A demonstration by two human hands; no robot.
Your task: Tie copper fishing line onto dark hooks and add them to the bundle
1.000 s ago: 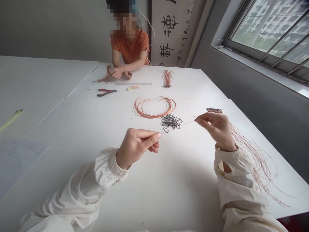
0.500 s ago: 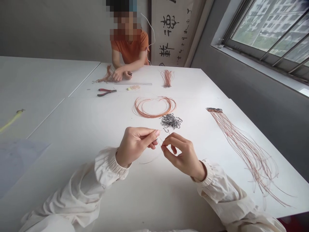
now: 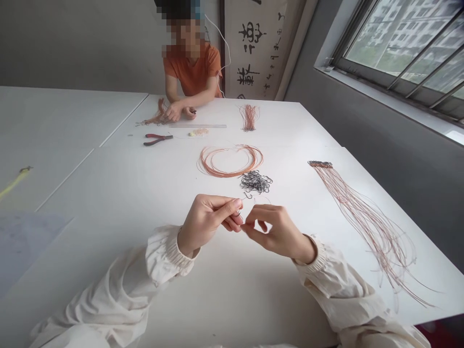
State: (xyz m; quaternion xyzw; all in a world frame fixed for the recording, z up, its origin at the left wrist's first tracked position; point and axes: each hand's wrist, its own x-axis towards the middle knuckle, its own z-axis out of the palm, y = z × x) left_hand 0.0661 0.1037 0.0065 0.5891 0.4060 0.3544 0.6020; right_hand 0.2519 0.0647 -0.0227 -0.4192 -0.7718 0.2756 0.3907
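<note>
My left hand is closed, pinching a small dark fish hook between thumb and fingers, most of it hidden by them. Close by on the right, my right hand pinches a thin fishing line between thumb and forefinger, and its fingertips almost meet the left ones. Just beyond both hands lies a single loose fish hook. Behind it sits a heap of dark fish hooks, touching a loose coil of orange-brown fishing line.
To the right lies a bundle of lines tied to hooks; a shorter bundle is farther back. Red-handled pliers and a ruler lie before a co-worker in an orange shirt. A yellow strand is at left.
My right hand has drawn in and slightly down toward the left fingertips, and the line strand hanging below the hands no longer shows there. The view has shifted slightly.
</note>
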